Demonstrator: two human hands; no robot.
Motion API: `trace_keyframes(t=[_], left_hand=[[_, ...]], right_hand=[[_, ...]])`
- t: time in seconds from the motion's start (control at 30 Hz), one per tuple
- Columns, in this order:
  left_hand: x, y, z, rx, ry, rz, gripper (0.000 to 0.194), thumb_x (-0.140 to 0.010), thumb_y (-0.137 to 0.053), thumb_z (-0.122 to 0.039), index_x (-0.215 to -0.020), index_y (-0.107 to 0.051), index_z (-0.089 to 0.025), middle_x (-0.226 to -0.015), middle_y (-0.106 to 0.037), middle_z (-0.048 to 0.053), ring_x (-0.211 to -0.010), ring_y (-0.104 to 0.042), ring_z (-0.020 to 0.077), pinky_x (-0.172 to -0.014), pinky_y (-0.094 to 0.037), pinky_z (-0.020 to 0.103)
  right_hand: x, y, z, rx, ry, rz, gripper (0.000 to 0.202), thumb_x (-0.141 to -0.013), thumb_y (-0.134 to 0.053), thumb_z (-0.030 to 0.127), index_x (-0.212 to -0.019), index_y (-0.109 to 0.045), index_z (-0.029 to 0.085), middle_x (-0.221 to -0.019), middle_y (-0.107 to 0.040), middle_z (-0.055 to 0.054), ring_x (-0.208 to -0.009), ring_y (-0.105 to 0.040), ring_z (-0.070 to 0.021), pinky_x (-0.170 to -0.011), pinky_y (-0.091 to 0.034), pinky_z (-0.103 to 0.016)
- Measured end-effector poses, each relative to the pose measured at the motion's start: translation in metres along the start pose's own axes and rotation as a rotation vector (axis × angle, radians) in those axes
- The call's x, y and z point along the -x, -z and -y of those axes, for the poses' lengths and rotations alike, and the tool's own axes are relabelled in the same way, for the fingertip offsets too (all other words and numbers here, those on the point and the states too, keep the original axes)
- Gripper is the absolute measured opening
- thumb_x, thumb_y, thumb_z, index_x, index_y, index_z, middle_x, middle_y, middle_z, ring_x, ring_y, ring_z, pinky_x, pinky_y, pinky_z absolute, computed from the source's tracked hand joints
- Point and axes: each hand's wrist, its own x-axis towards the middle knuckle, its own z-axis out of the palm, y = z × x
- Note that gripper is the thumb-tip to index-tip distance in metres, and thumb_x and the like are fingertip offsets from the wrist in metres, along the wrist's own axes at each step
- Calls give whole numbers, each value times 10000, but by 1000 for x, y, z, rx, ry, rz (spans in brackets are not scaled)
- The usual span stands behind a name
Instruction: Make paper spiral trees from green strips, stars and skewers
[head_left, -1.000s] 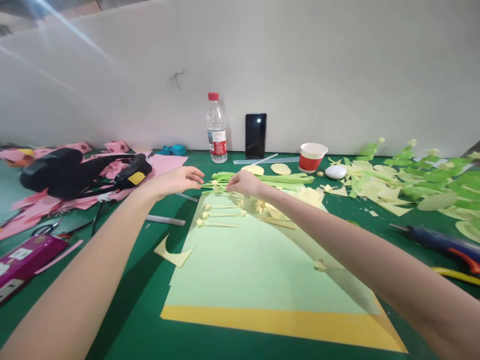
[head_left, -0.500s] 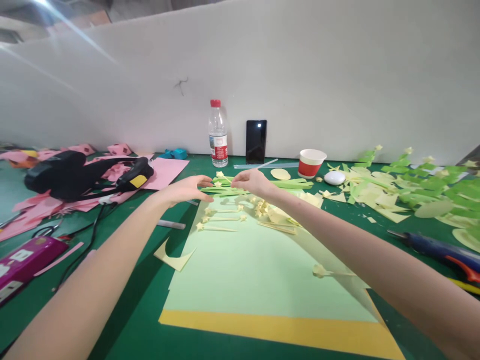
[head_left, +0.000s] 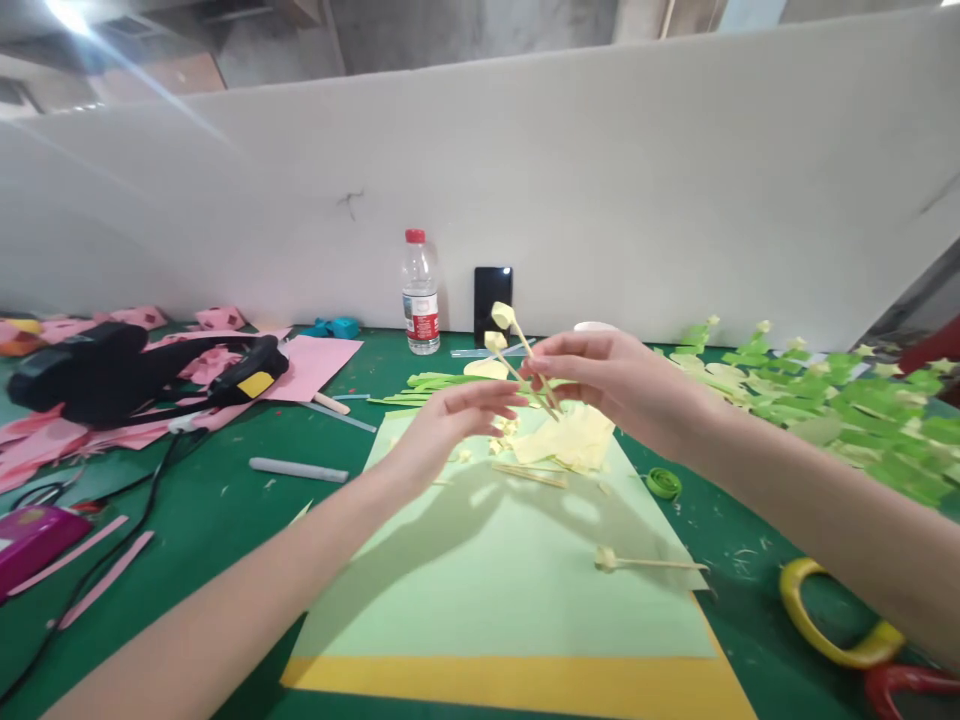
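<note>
My right hand (head_left: 611,375) is closed in a pinch on two pale yellow paper flowers (head_left: 501,326). Their bud-like heads tilt up and to the left on thin stems. Beside the stems is my left hand (head_left: 457,420), its fingers stretched out; whether the fingertips touch the stems I cannot tell. Under both hands lies a light green paper sheet (head_left: 487,590) with a yellow sheet (head_left: 480,680) beneath it. Another paper flower (head_left: 637,562) rests on its right side. Pale yellow paper pieces (head_left: 577,437) and thin yellow sticks (head_left: 529,475) lie behind, partly in shadow.
Green paper strips (head_left: 435,385), a water bottle (head_left: 421,300) and a phone (head_left: 491,300) stand or lie at the back. Scissors (head_left: 795,620) and a green paper coil (head_left: 664,484) are at right, near leafy paper stems (head_left: 847,400). Headphones (head_left: 150,370) and pink paper (head_left: 322,360) lie left.
My right hand has moved right and now holds two paper flowers above the sheet. My left hand has come away from the green strips toward them. The camera view has shifted.
</note>
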Motion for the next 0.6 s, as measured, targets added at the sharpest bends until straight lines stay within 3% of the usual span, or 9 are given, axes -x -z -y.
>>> trace_keyframes(t=[0.23, 0.4, 0.6], left_hand=[[41, -51, -15, 284, -16, 103, 213, -677, -581, -169, -807, -706, -282, -933, -684, -34, -866, -555, 153, -808, -439, 261], [53, -65, -16, 425, 104, 153, 122, -640, -684, -228, -748, -723, -271, -815, -672, -16, -754, -523, 142, -705, -436, 234], [55, -72, -14, 474, 205, 132, 107, -549, -774, -296, -605, -711, -230, -690, -650, -16, -721, -554, 143, -703, -439, 241]], right_hand=[[67, 14, -1, -54, -123, -15, 171, -689, -635, 416, -668, -621, 247, -677, -571, -6, -602, -515, -118, -531, -431, -218], [90, 14, -7, -83, -205, 12, 166, -684, -640, 440, -669, -625, 276, -660, -566, -15, -604, -513, -140, -530, -428, -231], [99, 11, -10, -109, -278, 40, 198, -652, -648, 457, -638, -596, 266, -703, -573, -32, -649, -511, -172, -570, -429, -270]])
